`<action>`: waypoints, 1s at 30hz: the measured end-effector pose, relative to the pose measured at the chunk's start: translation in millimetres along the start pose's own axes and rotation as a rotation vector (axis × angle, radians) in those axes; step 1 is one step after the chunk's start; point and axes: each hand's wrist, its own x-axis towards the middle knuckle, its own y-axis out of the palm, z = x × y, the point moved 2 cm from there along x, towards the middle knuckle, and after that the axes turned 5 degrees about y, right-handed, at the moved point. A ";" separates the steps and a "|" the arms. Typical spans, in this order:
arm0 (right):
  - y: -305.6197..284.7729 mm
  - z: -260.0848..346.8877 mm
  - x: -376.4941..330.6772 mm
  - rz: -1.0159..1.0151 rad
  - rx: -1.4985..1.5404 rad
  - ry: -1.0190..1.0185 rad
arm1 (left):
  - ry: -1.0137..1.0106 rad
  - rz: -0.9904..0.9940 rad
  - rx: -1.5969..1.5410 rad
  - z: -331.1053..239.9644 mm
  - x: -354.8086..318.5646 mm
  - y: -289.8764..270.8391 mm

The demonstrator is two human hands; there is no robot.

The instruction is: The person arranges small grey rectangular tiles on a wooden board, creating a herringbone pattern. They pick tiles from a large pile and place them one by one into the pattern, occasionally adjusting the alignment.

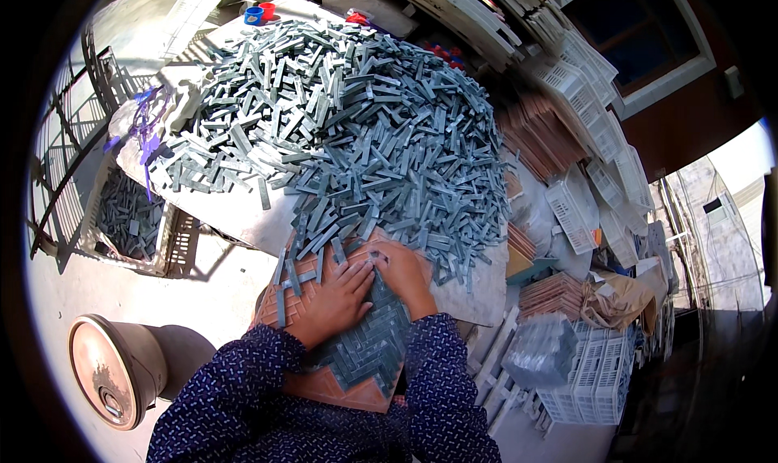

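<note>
An orange-brown tray [324, 384] with a zigzag grooved pattern lies before me, partly filled with grey-green stone strips [366, 349] in a herringbone layout. Flat across the laid strips, its fingers stretched out, rests my left hand [334, 303]. My right hand [405, 280] is at the tray's upper part, thumb and fingers bent together close to the left fingertips. What sits between those fingers is hidden. Some loose strips [292, 276] lie across the tray's upper left grooves. Beyond the tray spreads a large heap of loose stone strips [348, 114].
A crate [166, 248] of strips stands at left, above a round brownish container [101, 366]. Blue [254, 15] and red cups [267, 10] stand behind the heap. At right are stacked orange-brown trays [551, 295], white crates [587, 382] and a plastic-wrapped bundle [541, 349].
</note>
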 end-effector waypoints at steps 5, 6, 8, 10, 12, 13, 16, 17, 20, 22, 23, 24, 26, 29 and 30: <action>-24.6 -16.0 -4.5 -0.166 0.197 0.207 | -0.005 0.005 -0.007 0.8 -3.2 0.9; -31.7 -24.1 -7.4 -0.262 0.227 0.273 | -0.011 0.010 -0.006 -1.3 -2.4 -1.3; -38.5 -32.6 -11.9 -0.370 0.258 0.334 | -0.016 0.012 -0.009 -2.1 -2.0 -1.1; -28.0 -30.2 -16.4 -0.343 0.243 0.314 | -0.016 0.004 -0.014 -0.1 -3.6 0.8; -12.6 -25.9 -15.3 -0.347 0.174 0.316 | -0.009 0.003 -0.019 -0.8 -1.6 -0.1; -7.0 -26.9 -14.3 -0.351 0.090 0.343 | -0.006 0.003 -0.021 -1.4 -0.6 -0.1; 2.3 -9.3 -4.4 -0.348 -0.123 0.398 | 0.003 -0.019 -0.015 3.1 -3.3 5.9; 0.6 -0.2 -2.3 -0.348 -0.185 0.408 | -0.002 -0.015 -0.007 3.9 -3.3 6.9; 2.7 7.3 3.7 -0.366 -0.275 0.447 | -0.014 -0.007 0.008 4.5 -3.3 7.4; 1.7 6.1 4.4 -0.384 -0.267 0.467 | -0.015 -0.004 0.005 2.6 -2.6 5.7; 2.5 3.7 4.5 -0.390 -0.242 0.470 | -0.014 -0.007 0.002 2.4 -3.0 6.5; 3.2 1.1 4.1 -0.397 -0.217 0.473 | -0.014 -0.011 -0.001 2.6 -3.2 7.9; 4.2 -2.8 4.8 -0.384 -0.167 0.524 | -0.012 -0.020 -0.011 3.1 -3.6 9.3; 3.8 -2.5 4.3 -0.313 -0.140 0.609 | -0.005 -0.036 -0.034 4.0 -3.8 9.0; 4.4 -1.6 3.0 -0.279 -0.139 0.639 | -0.005 -0.040 -0.041 4.0 -4.2 9.1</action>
